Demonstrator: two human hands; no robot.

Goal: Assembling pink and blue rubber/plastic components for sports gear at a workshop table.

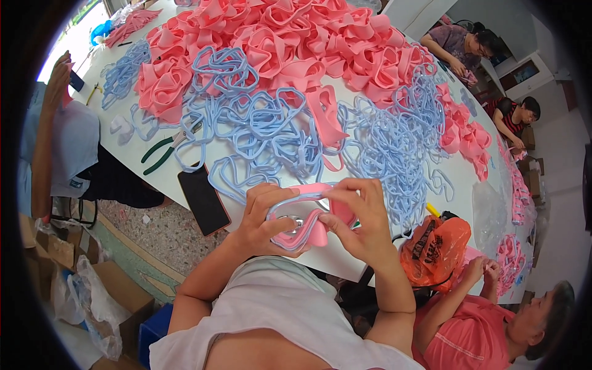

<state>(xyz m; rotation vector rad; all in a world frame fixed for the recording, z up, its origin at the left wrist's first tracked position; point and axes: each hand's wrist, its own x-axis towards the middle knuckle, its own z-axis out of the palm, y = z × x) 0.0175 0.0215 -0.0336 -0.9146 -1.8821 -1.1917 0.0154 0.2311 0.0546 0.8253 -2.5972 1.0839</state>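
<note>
Just past the table's near edge, I hold a pink soft goggle skirt (pixel 318 235) with a light blue frame ring along its rim. My left hand (pixel 258 221) grips its left side, fingers curled over the top and thumb inside the opening. On its right side my right hand (pixel 361 222) pinches the rim between thumb and fingers. Beyond them lie tangled light blue frame rings (pixel 246 126), with a single pink piece (pixel 325 114) on top. Behind these rises a large heap of pink goggle skirts (pixel 265 46).
Green-handled pliers (pixel 158 155) and a black phone (pixel 203 200) lie left of my hands. To the right are more blue rings (pixel 394 154) and an orange plastic bag (pixel 435 256). Several people sit around the table. Cardboard boxes (pixel 120 287) stand on the floor at lower left.
</note>
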